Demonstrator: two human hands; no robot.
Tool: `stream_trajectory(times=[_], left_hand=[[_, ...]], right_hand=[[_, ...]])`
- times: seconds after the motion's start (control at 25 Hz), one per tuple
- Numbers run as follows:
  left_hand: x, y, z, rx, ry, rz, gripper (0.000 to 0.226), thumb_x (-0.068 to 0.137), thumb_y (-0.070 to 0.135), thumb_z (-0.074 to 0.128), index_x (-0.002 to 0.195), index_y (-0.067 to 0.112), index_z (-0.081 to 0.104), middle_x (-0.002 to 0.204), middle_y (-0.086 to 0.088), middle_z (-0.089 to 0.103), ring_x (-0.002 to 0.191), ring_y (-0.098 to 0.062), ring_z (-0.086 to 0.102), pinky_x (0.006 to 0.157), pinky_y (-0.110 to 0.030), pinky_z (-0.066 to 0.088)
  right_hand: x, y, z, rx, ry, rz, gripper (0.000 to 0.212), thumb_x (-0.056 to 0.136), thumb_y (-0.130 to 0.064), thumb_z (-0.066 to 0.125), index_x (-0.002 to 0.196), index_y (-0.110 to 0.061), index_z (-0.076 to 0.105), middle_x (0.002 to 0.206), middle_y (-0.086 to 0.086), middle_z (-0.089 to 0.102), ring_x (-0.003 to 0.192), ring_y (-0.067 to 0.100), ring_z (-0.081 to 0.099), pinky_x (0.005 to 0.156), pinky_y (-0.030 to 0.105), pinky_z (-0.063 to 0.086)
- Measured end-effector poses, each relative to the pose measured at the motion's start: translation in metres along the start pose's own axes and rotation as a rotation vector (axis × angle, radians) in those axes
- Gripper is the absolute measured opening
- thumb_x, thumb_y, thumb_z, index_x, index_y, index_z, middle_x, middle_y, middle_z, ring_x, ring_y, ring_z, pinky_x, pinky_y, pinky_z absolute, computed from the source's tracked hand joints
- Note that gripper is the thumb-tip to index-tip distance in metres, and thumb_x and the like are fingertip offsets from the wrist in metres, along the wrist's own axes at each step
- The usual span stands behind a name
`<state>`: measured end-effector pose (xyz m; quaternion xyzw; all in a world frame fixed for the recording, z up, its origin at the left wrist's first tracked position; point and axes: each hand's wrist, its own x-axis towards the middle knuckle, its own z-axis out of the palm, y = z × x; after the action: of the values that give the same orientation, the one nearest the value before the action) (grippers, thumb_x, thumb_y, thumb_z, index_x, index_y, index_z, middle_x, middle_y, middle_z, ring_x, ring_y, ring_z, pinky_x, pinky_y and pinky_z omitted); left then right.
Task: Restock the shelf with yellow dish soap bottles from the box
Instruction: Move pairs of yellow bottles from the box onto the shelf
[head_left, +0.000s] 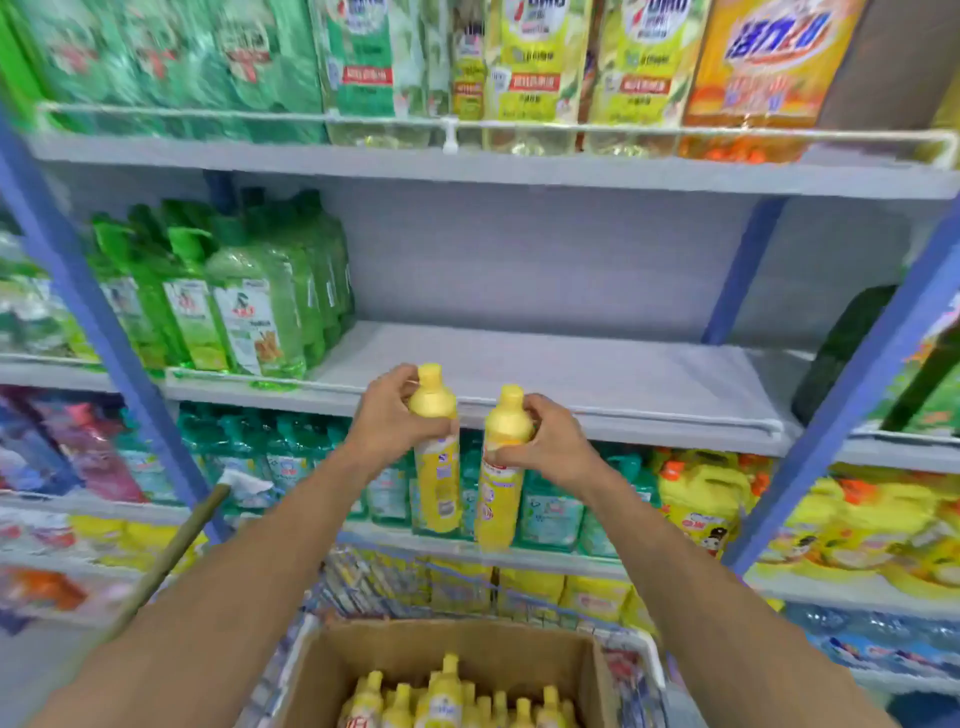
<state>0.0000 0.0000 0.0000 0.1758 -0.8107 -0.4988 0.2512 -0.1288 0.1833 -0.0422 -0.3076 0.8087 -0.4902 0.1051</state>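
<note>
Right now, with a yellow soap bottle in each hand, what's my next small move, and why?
Probably raise both yellow plastic dish soap bottles over the white rail and stand them on the bare grey shelf. The left hand and right hand each grip one near its cap, at rail height.

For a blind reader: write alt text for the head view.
The left hand holds one yellow soap bottle and the right hand a second yellow bottle, raised before a grey shelf beside green bottles. Below, a cardboard box holds more yellow bottles.

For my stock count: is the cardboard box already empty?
No, many yellow bottles stand inside the cardboard box.
</note>
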Motion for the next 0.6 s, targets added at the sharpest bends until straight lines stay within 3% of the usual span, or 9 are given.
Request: stream_trajectory(times=[0.12,0.32,0.44,0.6], left_hand=[[0.024,0.040,-0.016,-0.075,-0.014,0.051,0.064,0.054,0.004,0.095,0.110,0.007,0.064,0.104,-0.013,0.074,0.087,-0.017,0.069,0.088,-0.042,0.058],[0.070,0.087,-0.037,-0.144,-0.009,0.118,0.059,0.060,0.000,0.093,0.112,0.008,0.066,0.099,-0.005,0.076,0.083,-0.011,0.071,0.074,-0.023,0.059],[0.105,0.092,-0.042,-0.164,-0.030,0.147,0.060,0.059,0.004,0.094,0.111,0.011,0.067,0.100,-0.005,0.076,0.087,-0.015,0.071,0.077,-0.031,0.061],[0.153,0.078,-0.042,-0.158,-0.071,0.168,0.059,0.060,0.000,0.093,0.112,0.007,0.066,0.103,-0.008,0.075,0.089,-0.018,0.071,0.082,-0.032,0.059]], right_hand=[[0.018,-0.045,-0.030,0.103,0.039,-0.107,0.064,0.058,-0.011,0.096,0.114,-0.014,0.066,0.096,-0.002,0.069,0.075,0.007,0.063,0.069,0.021,0.053],[0.063,-0.103,-0.062,0.174,0.057,-0.188,0.053,0.067,-0.011,0.093,0.114,-0.013,0.069,0.102,0.005,0.076,0.095,0.023,0.073,0.083,0.036,0.062],[0.094,-0.121,-0.062,0.173,0.101,-0.210,0.056,0.068,-0.009,0.093,0.118,-0.011,0.068,0.102,0.005,0.075,0.092,0.020,0.073,0.081,0.034,0.062],[0.136,-0.119,-0.048,0.179,0.124,-0.191,0.058,0.067,-0.006,0.093,0.119,-0.009,0.067,0.103,0.004,0.075,0.088,0.014,0.071,0.080,0.031,0.061]])
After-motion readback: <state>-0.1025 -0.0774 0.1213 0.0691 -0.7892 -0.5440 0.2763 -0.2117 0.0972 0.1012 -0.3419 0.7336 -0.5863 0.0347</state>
